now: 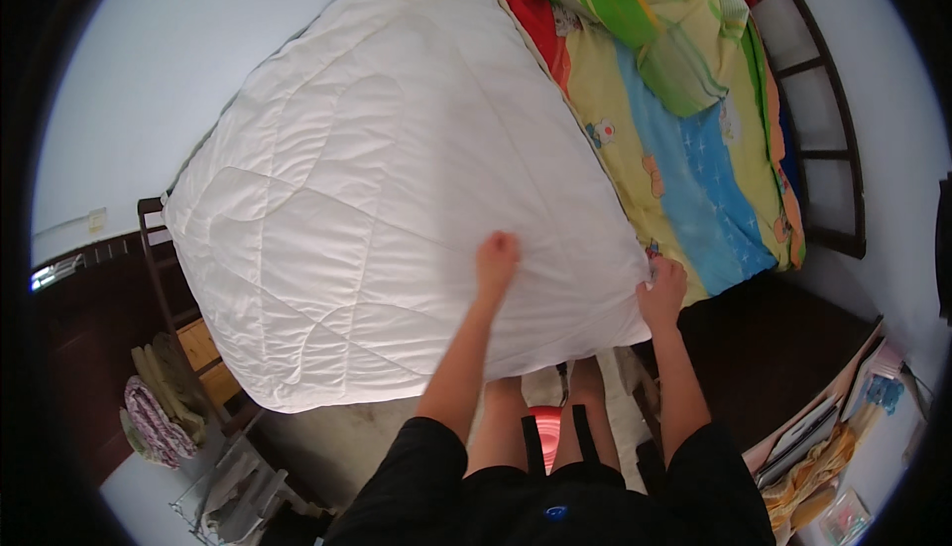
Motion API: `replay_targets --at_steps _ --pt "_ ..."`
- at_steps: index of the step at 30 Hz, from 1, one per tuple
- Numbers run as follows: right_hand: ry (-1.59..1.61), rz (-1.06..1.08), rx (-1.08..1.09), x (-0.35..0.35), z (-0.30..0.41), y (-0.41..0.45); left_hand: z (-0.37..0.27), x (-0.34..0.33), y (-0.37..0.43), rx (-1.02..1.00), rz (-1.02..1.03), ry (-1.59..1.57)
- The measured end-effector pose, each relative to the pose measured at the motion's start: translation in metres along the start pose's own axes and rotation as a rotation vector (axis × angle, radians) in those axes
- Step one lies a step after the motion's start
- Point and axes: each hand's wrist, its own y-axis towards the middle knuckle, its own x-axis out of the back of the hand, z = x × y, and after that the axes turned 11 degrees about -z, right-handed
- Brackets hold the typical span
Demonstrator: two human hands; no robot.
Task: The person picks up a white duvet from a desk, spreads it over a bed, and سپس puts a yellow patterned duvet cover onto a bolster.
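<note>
A white quilted comforter point(357, 196) with a thin dark edging is spread wide before me. On its surface rests or hovers my left hand point(498, 256), fingers curled and slightly blurred; it may pinch the fabric, but that cannot be told. My right hand point(663, 282) grips the comforter's edge near its right front corner, fingers bent over the cloth. Right of that edge lies a bright cartoon-print bedding piece point(669, 181) in yellow and blue. A green striped cloth point(669, 47) is bunched on top of it, with red fabric point(520, 3) showing beside the comforter.
A dark bed frame point(825, 152) curves along the right, beside a dark surface point(766, 338). Papers and cloths fill a shelf point(811, 427) at the lower right. Folded textiles point(160, 405) and a metal rack point(238, 486) are at the lower left. A pink-red object point(547, 431) shows between my legs.
</note>
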Motion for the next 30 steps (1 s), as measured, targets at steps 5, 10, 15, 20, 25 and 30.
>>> replay_targets --at_steps 5,10,15,20,25,30 --pt "0.389 -0.137 0.117 -0.033 0.07 0.066 -0.028 0.049 0.064 0.389 -0.05 -0.214" --pt "0.462 -0.238 0.228 -0.1 0.17 0.163 -0.026 0.056 0.088 0.598 0.069 -0.132" --pt "0.291 -0.462 0.246 -0.152 0.214 0.243 -0.032 0.05 0.096 0.717 0.114 -0.156" --pt "0.154 -0.048 0.296 -0.166 0.247 0.278 -0.019 0.067 0.094 0.768 0.157 -0.153" --pt "0.026 -0.063 0.238 -0.174 0.222 0.317 -0.03 0.059 0.098 0.802 0.214 -0.129" --pt "0.292 -0.457 0.618 -0.178 0.316 0.329 -0.037 0.066 0.101 0.832 0.249 -0.136"
